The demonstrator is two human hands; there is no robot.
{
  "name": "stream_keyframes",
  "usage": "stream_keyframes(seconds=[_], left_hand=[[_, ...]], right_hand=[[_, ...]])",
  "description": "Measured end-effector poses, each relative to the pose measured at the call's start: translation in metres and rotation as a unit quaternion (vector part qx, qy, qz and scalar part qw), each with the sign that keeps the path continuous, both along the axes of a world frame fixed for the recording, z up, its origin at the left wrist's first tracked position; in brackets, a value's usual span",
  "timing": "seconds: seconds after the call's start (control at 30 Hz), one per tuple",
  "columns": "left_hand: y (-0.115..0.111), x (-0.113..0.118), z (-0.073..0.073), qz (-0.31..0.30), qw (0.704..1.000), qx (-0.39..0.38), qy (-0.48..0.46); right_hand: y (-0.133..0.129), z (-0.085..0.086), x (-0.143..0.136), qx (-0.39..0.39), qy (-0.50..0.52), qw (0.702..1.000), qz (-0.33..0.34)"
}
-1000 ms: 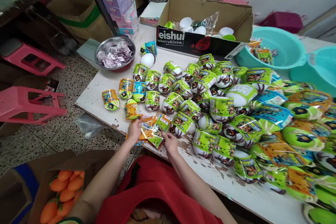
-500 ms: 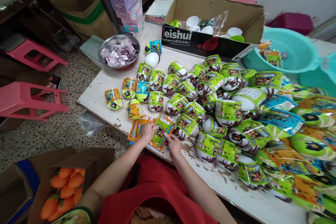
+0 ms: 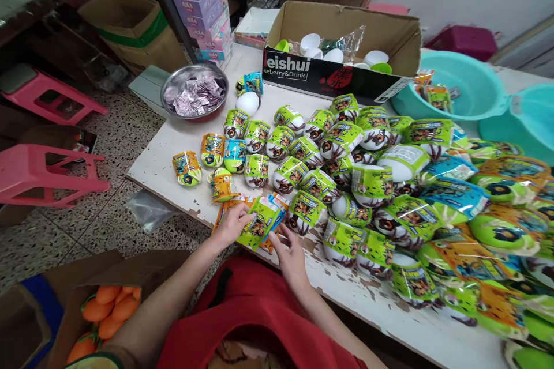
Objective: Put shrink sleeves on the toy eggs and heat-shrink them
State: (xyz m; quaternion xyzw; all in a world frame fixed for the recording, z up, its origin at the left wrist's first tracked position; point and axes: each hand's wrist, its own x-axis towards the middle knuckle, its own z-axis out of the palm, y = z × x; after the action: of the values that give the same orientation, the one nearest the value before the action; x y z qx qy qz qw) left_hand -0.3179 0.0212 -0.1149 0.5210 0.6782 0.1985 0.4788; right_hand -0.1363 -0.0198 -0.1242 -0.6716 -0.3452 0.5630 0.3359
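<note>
At the table's front edge lies a fanned pile of flat printed plastic sleeves, orange ones point(image 3: 234, 203) to the left and blue ones point(image 3: 283, 205) to the right. My left hand point(image 3: 234, 225) is closed on the left side of a green sleeve point(image 3: 259, 222) on top of the pile, thumb over its face. Beside the pile's right edge is my right hand point(image 3: 291, 256), thumb and fingers apart, close to the blue sleeves; whether it touches them I cannot tell. Just behind, an egg in an orange sleeve point(image 3: 223, 186) and a green-sleeved egg point(image 3: 306, 211) stand nearby.
Several more sleeved eggs point(image 3: 374, 184) crowd the table's middle and right. Behind them are a metal bowl of small packets point(image 3: 194, 117), a cardboard box of egg shells point(image 3: 337, 78) and a turquoise basin point(image 3: 480, 109). Pink stools point(image 3: 52, 167) stand on the floor at left.
The green sleeve has shifted left and turned, exposing more of the blue ones. My left hand moved slightly left with it; my right hand's fingers have come off it and spread.
</note>
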Motion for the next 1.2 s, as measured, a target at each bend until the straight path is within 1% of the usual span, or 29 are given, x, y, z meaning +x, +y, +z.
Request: stream_keyframes(seconds=[0.07,0.13,0.23,0.4,0.47,0.53,0.6,0.67,0.73,0.77,0.8,0.87,0.9,0.93,0.97,1.0,1.03,1.07,1.1,1.13,1.2], left_hand=[[0.003,0.006,0.009,-0.010,1.000,0.005,-0.027],[0.008,0.010,0.015,0.002,1.000,0.016,-0.024],[0.018,0.011,0.018,0.044,0.999,0.030,0.007],[0.031,0.008,0.016,0.116,0.992,0.045,0.031],[0.039,0.003,0.017,0.141,0.988,0.057,0.016],[0.050,-0.006,0.020,0.163,0.984,0.074,-0.017],[0.063,-0.017,0.025,0.179,0.977,0.090,-0.067],[0.075,-0.028,0.031,0.186,0.969,0.092,-0.135],[0.087,-0.039,0.036,0.192,0.954,0.083,-0.216],[0.092,-0.045,0.038,0.200,0.942,0.079,-0.256],[0.097,-0.051,0.040,0.214,0.929,0.079,-0.291],[0.106,-0.066,0.044,0.249,0.901,0.090,-0.345],[0.110,-0.075,0.045,0.272,0.880,0.093,-0.378],[0.112,-0.084,0.047,0.298,0.855,0.094,-0.414],[0.113,-0.094,0.048,0.329,0.825,0.093,-0.450],[0.113,-0.104,0.049,0.362,0.793,0.090,-0.483],[0.111,-0.114,0.049,0.393,0.762,0.085,-0.508],[0.107,-0.122,0.048,0.417,0.738,0.080,-0.523],[0.101,-0.130,0.047,0.435,0.727,0.075,-0.526],[0.095,-0.136,0.045,0.447,0.723,0.066,-0.524],[0.080,-0.145,0.038,0.467,0.723,0.049,-0.506]], right_hand=[[0.012,0.008,-0.003,-0.023,0.087,0.995,0.041],[0.028,0.008,-0.009,-0.040,0.109,0.993,0.037],[0.047,0.002,-0.020,-0.014,0.069,0.998,0.005],[0.066,0.003,-0.035,0.016,0.029,0.999,-0.002],[0.078,0.005,-0.038,0.027,0.025,0.999,0.020],[0.095,0.008,-0.038,0.044,0.007,0.997,0.064],[0.115,0.013,-0.036,0.069,-0.045,0.991,0.108],[0.136,0.017,-0.036,0.099,-0.133,0.976,0.139],[0.156,0.022,-0.041,0.137,-0.225,0.951,0.164],[0.166,0.024,-0.044,0.156,-0.253,0.936,0.186],[0.176,0.026,-0.049,0.174,-0.257,0.925,0.220],[0.204,0.028,-0.058,0.205,-0.197,0.909,0.306],[0.222,0.029,-0.062,0.226,-0.160,0.901,0.335],[0.243,0.029,-0.065,0.256,-0.143,0.892,0.345],[0.268,0.029,-0.069,0.297,-0.152,0.881,0.336],[0.295,0.028,-0.074,0.346,-0.188,0.863,0.316],[0.325,0.027,-0.079,0.397,-0.240,0.834,0.299],[0.354,0.024,-0.085,0.439,-0.288,0.795,0.304],[0.382,0.020,-0.093,0.466,-0.319,0.753,0.337],[0.407,0.014,-0.101,0.481,-0.335,0.711,0.389],[0.447,-0.001,-0.119,0.474,-0.346,0.639,0.496]])
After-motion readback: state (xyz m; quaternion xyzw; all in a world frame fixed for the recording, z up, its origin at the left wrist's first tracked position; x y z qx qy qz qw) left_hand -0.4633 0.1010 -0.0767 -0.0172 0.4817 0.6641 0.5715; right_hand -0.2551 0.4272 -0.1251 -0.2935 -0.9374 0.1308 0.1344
